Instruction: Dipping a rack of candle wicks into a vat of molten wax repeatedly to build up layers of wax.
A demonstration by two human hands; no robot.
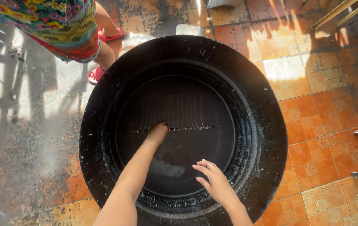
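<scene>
Large black round drum (183,46) standing on an orange tiled floor (321,113), seen from straight above, rim flecked with pale spatter. Left hand (158,132) reaching deep inside, down near the dark bottom, closed around the near end of a thin metal rod (187,128) lying crosswise, hung with a row of fine wires; fingers themselves hidden, so exact grip impossible to tell. Right hand (214,180) higher up, near the inner wall at the lower right, fingers loosely spread, holding nothing, a ring on one finger. Beyond the drum at upper left, another person in a flowered garment (57,21) and red sandals (109,35).
</scene>
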